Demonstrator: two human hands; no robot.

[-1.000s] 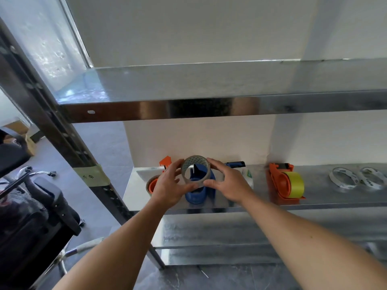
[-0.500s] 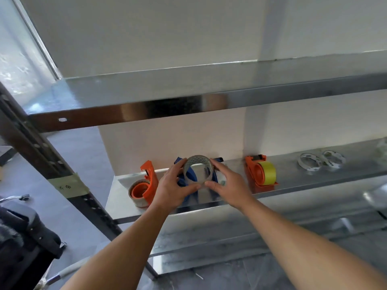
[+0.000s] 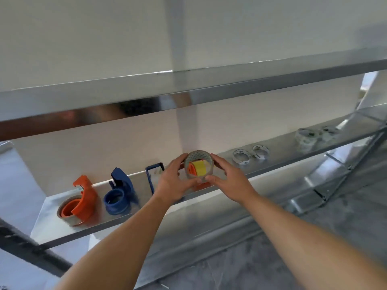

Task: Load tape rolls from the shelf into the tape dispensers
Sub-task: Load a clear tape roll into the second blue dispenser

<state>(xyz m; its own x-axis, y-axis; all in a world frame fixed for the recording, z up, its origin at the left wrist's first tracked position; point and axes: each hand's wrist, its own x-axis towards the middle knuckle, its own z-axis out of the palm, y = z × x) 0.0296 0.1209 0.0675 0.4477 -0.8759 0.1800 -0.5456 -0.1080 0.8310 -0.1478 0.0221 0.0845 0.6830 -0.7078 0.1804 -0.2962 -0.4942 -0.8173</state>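
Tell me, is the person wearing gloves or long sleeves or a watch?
No. The left hand and right hand are bare, with no gloves, rings or watch showing. Both forearms are bare too; no sleeve shows anywhere in the picture.

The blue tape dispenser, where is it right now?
In the head view, the blue tape dispenser stands on the lower shelf, left of both hands, between the orange dispenser and a blue frame.

Soft, even daylight; glare streaks the upper shelf edge (image 3: 188, 99); motion blur softens everything, and wide-angle distortion bends the edges.
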